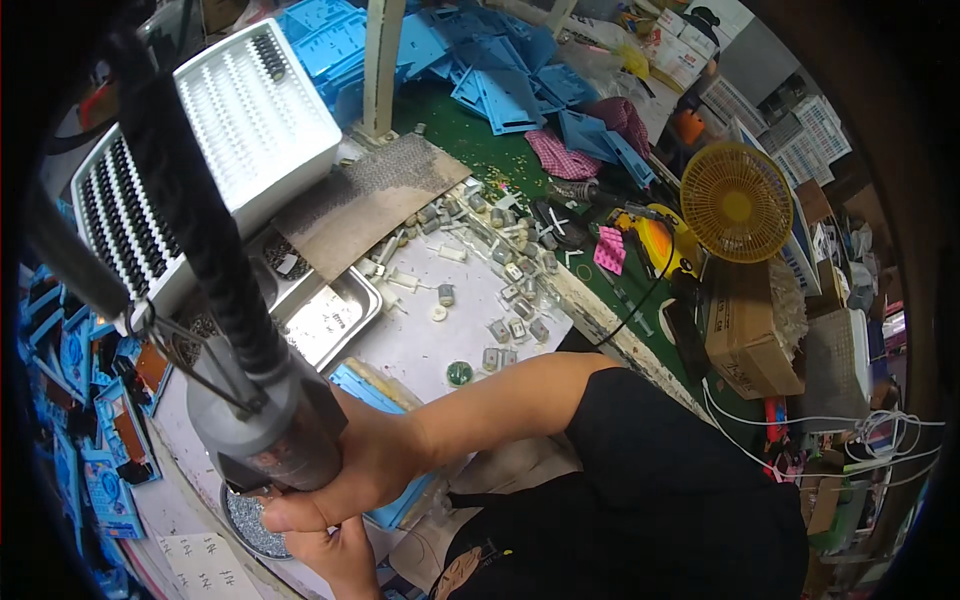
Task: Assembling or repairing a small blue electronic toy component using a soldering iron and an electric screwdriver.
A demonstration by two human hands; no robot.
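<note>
My right hand (350,470) is wrapped round the grey body of an electric screwdriver (262,425), which hangs from a thick black cable or hose with a wire loop. Its tip is hidden below my fist. Just under it my left hand (338,560) has its fingers curled close together; whatever they hold is covered by the right hand. Beside my hands lies a blue plastic panel (405,505), partly beneath the right forearm. A round bowl of small metal screws (243,515) stands to the left of my hands.
White trays (250,110) with rows of black and white parts stand far left, near a metal tray (335,315). Small motors (515,300) are scattered mid-table. Blue panels (500,90) pile at the back; blue assemblies (75,370) crowd the left. A yellow fan (737,203) stands right.
</note>
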